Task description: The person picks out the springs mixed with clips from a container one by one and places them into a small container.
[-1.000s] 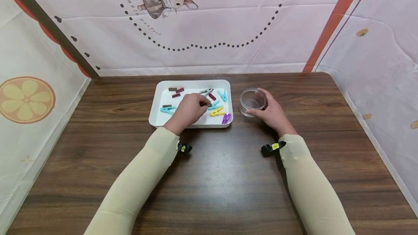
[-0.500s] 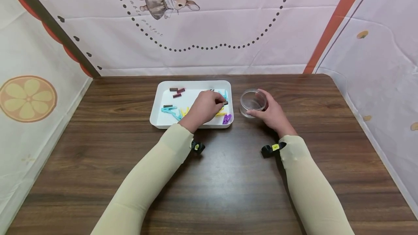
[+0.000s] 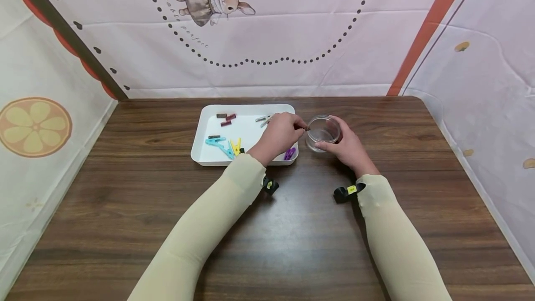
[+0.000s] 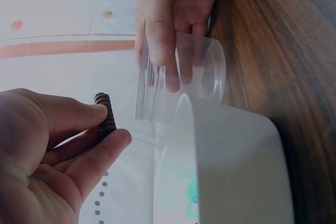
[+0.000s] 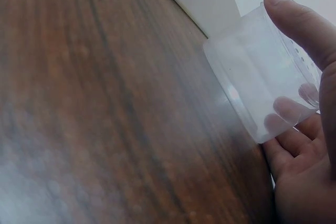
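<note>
Between thumb and fingertips, my left hand pinches a small dark brown coil spring. In the head view the spring is right at the left rim of a clear round plastic jar. My right hand grips that jar from its right side, thumb in front and fingers behind, as the right wrist view also shows. The jar stands upright on the table, its mouth uncovered, and nothing shows inside. Beneath my left wrist is a white tray, partly hidden by the hand.
In the tray lie red springs, other brown springs, a blue clothespin, a yellow clothespin, a purple one and a grey one. A printed cloth hangs behind the wooden table.
My left hand has carried the pinched spring rightward across the tray to the jar's rim. Clothespins at the tray's lower left have come into view. The right hand and jar stay put.
</note>
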Demonstrator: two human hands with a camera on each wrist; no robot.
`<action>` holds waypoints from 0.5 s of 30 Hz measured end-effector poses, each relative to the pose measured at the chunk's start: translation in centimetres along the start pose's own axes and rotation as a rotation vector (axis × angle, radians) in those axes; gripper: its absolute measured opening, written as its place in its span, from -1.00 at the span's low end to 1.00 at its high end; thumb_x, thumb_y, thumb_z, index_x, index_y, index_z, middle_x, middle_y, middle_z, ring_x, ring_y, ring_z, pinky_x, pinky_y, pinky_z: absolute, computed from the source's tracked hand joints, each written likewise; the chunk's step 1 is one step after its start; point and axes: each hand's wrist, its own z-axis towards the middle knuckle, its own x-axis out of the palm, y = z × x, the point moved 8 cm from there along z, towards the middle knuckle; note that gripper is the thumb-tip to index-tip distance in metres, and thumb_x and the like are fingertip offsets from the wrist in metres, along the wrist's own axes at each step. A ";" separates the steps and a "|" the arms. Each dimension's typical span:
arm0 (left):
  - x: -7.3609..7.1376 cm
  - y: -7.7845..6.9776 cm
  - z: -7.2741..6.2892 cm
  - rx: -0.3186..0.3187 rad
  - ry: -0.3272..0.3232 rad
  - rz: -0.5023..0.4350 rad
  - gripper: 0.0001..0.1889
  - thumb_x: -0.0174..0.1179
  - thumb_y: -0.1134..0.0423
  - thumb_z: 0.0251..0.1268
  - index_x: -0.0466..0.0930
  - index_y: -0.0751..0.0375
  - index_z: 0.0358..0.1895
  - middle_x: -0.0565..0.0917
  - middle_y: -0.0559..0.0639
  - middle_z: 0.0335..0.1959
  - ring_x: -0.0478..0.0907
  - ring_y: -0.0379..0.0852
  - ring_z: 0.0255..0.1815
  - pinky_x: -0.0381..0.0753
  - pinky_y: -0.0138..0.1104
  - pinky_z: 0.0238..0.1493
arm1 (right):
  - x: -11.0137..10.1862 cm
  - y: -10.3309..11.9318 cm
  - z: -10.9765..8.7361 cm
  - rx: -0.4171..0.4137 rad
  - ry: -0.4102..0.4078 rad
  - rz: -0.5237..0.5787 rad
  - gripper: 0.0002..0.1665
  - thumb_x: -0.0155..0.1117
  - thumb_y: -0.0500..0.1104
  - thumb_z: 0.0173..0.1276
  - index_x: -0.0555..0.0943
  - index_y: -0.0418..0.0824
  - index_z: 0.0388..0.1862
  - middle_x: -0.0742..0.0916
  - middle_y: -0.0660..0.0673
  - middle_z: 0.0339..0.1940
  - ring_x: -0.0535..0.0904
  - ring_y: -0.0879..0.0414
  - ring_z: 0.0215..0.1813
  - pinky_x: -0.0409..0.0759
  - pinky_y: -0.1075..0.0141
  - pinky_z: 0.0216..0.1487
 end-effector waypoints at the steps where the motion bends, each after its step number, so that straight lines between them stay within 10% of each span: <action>1: 0.0 -0.2 0.1 0.001 -0.002 0.006 -0.81 0.15 0.26 0.35 0.75 0.10 -0.13 0.75 -0.10 -0.23 0.56 -0.22 -0.31 0.53 -0.44 -0.31 | 0.0 0.0 0.0 0.000 0.003 0.001 0.16 0.53 0.17 0.02 0.11 0.01 0.52 0.38 -0.11 0.48 0.26 -0.01 0.50 0.23 0.00 0.46; 15: 1.3 -2.1 1.7 0.014 -0.002 0.103 -0.81 0.12 0.28 0.37 0.74 0.08 -0.15 0.76 -0.11 -0.20 0.60 -0.23 -0.24 0.58 -0.42 -0.19 | 0.0 0.0 -0.1 0.012 0.024 0.005 0.15 0.51 0.17 0.06 0.08 0.03 0.53 0.36 -0.10 0.50 0.20 0.01 0.53 0.21 -0.03 0.46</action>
